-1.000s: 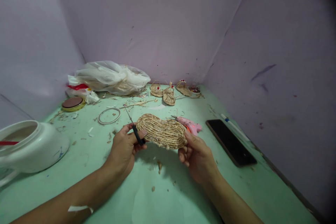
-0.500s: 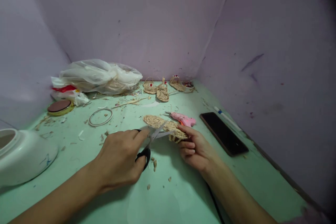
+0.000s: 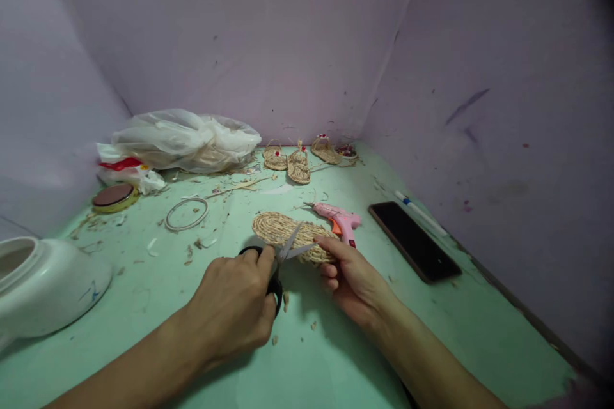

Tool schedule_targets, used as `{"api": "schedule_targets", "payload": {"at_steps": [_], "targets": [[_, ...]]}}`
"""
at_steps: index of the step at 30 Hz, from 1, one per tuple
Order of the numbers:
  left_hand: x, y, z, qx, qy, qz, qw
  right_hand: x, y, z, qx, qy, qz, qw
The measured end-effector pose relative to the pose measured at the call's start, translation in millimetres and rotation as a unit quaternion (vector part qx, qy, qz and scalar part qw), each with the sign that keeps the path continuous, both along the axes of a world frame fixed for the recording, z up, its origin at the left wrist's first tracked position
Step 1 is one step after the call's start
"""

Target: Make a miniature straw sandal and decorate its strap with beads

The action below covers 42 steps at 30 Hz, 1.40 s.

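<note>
My left hand point(image 3: 240, 297) is closed round the black handles of a pair of scissors point(image 3: 289, 248). The blades are spread and lie over the near edge of a woven straw sandal sole point(image 3: 275, 228). My right hand point(image 3: 352, 275) pinches the sole at its right end, thumb on top and fingers curled beneath. The sole is held above the table, its flat coiled face toward me. Just behind it lies a pink glue gun point(image 3: 338, 214) with an orange trigger, nozzle to the left.
A black phone point(image 3: 415, 239) and a white pen point(image 3: 422, 214) lie at right. Small straw sandals point(image 3: 298, 171) stand at the back beside a plastic bag point(image 3: 185, 140). A metal ring point(image 3: 187, 228), a round tin point(image 3: 115, 197) and a white pot point(image 3: 52, 287) are at left. Straw scraps litter the green table.
The sole has turned to show more of its flat face, and its left end has shifted slightly left. My left hand and the scissors have moved a little right and down. The blades remain apart.
</note>
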<state>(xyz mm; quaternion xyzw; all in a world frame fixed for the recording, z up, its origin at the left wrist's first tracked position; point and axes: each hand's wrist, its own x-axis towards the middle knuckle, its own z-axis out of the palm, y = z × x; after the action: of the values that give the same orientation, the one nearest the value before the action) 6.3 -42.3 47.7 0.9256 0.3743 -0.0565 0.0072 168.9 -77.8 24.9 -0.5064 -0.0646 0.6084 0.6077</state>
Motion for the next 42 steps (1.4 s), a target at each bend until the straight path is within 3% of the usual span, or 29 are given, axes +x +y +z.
{"api": "schedule_targets", "payload": {"at_steps": [10, 23, 32, 42], "targets": [[0, 1, 10.3, 0.009, 0.079, -0.042, 0.996, -4, -4, 0.6, 0.068, -0.106, 0.018, 0.992], [-1, 6, 7.2, -0.009, 0.064, -0.057, 0.996, -4, -5, 1.9, 0.061, -0.110, 0.010, 0.992], [2, 4, 12.9, -0.041, 0.032, -0.009, 0.999, -9, -11, -11.3, 0.083, -0.253, 0.065, 0.962], [1, 5, 3.6, -0.064, 0.027, -0.015, 0.997, -13, -8, -7.4, 0.103, -0.127, -0.006, 0.987]]}}
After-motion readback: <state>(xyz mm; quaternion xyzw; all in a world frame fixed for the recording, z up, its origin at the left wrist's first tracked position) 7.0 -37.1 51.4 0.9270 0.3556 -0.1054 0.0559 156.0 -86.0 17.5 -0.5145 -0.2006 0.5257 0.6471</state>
